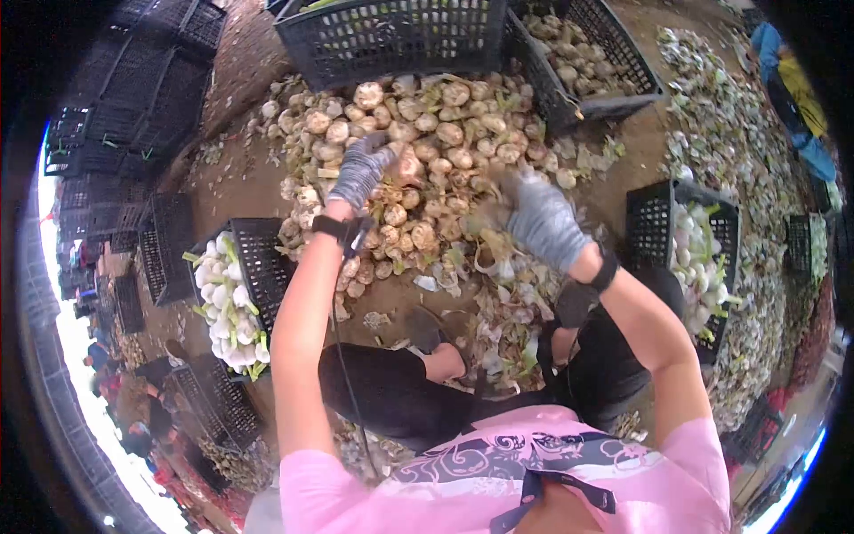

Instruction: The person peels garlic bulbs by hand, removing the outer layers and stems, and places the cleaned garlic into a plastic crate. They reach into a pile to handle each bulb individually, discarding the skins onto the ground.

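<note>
A large heap of dirty garlic bulbs (427, 133) lies on the ground ahead of me. Over its left part is my left hand (365, 169), in a grey striped glove, its fingers apart at a bulb beside the fingertips. My right hand (541, 218), gloved in grey too, is at the heap's right side above loose skins (507, 285). Motion smears its fingers, so whether it holds anything cannot be made out. Cleaned white bulbs with green stems (227, 298) fill a black crate at my left. More cleaned bulbs (694, 254) stand in a crate at my right.
Behind the heap stand a long black crate (391, 40) and another crate (583, 107) holding bulbs. Stacked crates (133, 80) are at the far left. Peeled skins (738, 196) cover the ground at right. A person (796, 98) is at the upper right; others are lower left.
</note>
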`<action>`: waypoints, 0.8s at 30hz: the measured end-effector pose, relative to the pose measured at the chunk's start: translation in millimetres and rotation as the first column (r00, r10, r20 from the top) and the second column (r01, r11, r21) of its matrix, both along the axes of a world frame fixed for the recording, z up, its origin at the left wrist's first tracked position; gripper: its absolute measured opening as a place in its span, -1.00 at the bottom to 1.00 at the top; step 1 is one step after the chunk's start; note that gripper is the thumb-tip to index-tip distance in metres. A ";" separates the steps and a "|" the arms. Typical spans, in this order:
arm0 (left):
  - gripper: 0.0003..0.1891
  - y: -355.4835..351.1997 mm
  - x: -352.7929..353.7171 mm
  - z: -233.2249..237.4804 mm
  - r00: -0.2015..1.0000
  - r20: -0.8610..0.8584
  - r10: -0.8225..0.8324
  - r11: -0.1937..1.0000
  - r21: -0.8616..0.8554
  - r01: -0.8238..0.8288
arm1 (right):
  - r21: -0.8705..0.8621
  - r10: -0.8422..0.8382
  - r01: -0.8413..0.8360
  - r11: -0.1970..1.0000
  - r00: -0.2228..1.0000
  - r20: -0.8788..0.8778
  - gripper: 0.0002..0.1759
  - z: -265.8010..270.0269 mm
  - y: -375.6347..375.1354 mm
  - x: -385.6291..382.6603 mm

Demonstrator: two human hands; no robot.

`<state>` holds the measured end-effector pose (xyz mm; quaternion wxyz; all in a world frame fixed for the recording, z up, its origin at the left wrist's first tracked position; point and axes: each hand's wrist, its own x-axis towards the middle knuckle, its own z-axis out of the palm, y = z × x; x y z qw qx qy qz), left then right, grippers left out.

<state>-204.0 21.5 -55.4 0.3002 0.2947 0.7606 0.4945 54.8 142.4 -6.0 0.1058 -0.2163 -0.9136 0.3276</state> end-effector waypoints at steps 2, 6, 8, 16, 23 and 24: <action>-0.55 5.3 46.2 34.8 0.941 0.333 -0.058 0.996 -0.043 0.076 | -0.081 -0.041 0.031 0.996 0.992 -0.122 -0.43 -0.3 2.8 -4.2; -0.56 14.1 126.8 95.0 0.870 0.451 -0.202 0.973 -0.009 0.231 | -0.121 -0.023 -0.005 0.993 0.975 -0.223 -0.44 -9.8 3.2 -1.0; -0.62 12.2 148.3 104.2 0.948 0.302 -0.096 0.995 -0.001 0.101 | -0.063 -0.015 0.003 0.998 0.983 -0.184 -0.46 -12.8 8.8 1.7; -0.37 -9.5 166.0 79.2 0.943 0.171 -0.285 0.941 0.235 0.242 | -0.790 -0.116 -0.054 0.611 0.981 -0.157 -0.68 32.4 15.6 22.9; -0.39 -11.8 172.1 80.6 0.896 0.377 -0.233 0.928 0.363 0.089 | -0.811 -0.085 -0.102 0.576 0.979 -0.183 -0.71 41.2 23.9 27.4; -0.40 -15.6 170.5 79.2 0.753 0.589 -0.291 0.904 0.427 0.016 | -0.777 -0.071 -0.128 0.617 0.973 -0.217 -0.69 41.6 25.9 27.9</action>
